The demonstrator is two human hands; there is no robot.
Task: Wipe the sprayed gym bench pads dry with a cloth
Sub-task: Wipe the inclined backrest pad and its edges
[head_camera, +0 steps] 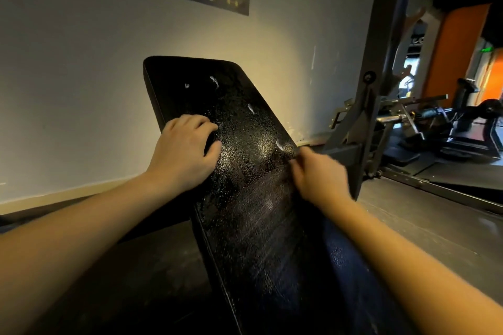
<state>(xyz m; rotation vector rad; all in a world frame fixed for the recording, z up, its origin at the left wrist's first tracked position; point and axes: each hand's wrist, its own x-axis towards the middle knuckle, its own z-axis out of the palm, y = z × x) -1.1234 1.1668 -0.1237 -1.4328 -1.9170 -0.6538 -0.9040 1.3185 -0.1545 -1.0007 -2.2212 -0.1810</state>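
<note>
Head view: left hand (182, 149) rests on pad (217, 95).

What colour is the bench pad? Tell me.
The bench pad is black, speckled with wet droplets; head view.

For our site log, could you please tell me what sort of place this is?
Most likely a gym: a black padded bench pad beaded with spray, a grey steel rack frame beside it, and dark exercise machines on the floor at the far right.
</note>
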